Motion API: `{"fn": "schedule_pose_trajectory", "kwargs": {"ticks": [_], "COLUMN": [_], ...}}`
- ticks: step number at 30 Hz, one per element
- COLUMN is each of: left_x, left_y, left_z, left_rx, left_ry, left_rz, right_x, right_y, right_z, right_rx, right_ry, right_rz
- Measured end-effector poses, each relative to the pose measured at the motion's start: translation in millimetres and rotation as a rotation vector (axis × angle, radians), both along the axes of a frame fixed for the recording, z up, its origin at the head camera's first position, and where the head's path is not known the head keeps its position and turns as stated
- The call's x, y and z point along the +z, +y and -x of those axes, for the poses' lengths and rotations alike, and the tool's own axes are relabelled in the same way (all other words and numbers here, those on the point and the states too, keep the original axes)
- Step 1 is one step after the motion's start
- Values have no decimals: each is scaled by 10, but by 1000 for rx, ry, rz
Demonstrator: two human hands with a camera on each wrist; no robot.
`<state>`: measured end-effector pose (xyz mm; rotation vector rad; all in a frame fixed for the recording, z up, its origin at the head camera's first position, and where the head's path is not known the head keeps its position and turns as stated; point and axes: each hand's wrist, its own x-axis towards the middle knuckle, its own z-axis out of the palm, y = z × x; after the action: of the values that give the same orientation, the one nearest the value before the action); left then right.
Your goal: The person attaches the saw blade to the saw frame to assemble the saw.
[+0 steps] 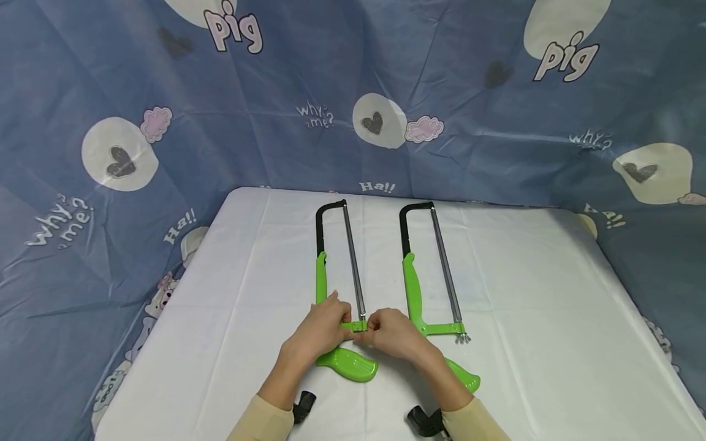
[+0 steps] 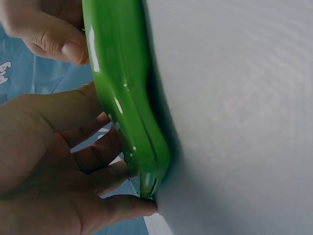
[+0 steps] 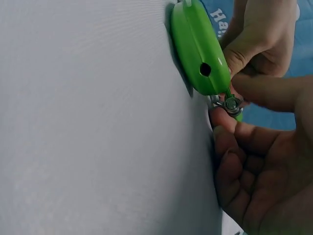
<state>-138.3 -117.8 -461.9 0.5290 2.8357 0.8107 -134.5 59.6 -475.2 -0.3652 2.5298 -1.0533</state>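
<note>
Two hacksaws lie side by side on the white-covered table. Each has a green handle, a black front bow and a grey blade. At the near end of the left hacksaw's point(image 1: 321, 278) blade, my left hand point(image 1: 325, 321) grips the green crosspiece. My right hand point(image 1: 394, 334) reaches in from the other side, its thumb and forefinger pinching the metal wing nut point(image 3: 231, 104) at the blade's end. Fingers partly cover the nut. In the left wrist view, the green handle point(image 2: 122, 63) stands beside my left fingers. The right hacksaw point(image 1: 413, 288) lies untouched, partly behind my right forearm.
Wrist-camera mounts, black, show under the left forearm point(image 1: 304, 406) and right forearm point(image 1: 425, 421). White cloth point(image 1: 551, 318) covers the table. Behind it hangs a blue printed curtain point(image 1: 309, 73).
</note>
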Motion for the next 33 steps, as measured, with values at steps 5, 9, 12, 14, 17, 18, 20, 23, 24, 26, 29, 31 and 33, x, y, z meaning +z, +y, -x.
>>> {"fn": "schedule_pose_trajectory", "kwargs": {"ticks": [5, 9, 12, 14, 17, 18, 20, 23, 24, 26, 29, 31, 33], "left_x": [6, 6, 2, 1, -3, 0, 4, 6, 8, 4, 3, -4, -6], "left_y": [-4, -4, -1, 2, 4, 4, 3, 3, 2, -1, -8, -10, -11], "left_z": [-7, -7, -3, 0, -1, -2, -4, -4, -4, -5, -8, -8, -9], "left_rx": [3, 7, 5, 5, 6, 7, 10, 11, 12, 15, 19, 18, 18], "left_ry": [-10, -16, -6, -2, 0, -2, -2, 0, 1, 3, -1, -5, -9], "left_rz": [-3, -2, 1, 2, 0, -2, -8, -14, -16, -17, -18, -18, -16], "right_x": [8, -6, -22, -34, -36, -39, -40, -32, -28, -9, 10, 13, 9], "right_y": [74, 135, 138, 122, 77, 60, 29, 13, 14, 23, 33, 34, 33], "right_z": [38, 73, 91, 93, 78, 71, 57, 47, 47, 49, 49, 47, 44], "right_rx": [63, 98, 107, 99, 71, 61, 53, 53, 57, 61, 50, 44, 42], "right_ry": [-32, -57, -12, 24, 74, 90, 115, 112, 94, 50, -31, -49, -57], "right_rz": [53, 90, 74, 61, 18, -5, -50, -84, -77, -50, 3, 15, 21]}}
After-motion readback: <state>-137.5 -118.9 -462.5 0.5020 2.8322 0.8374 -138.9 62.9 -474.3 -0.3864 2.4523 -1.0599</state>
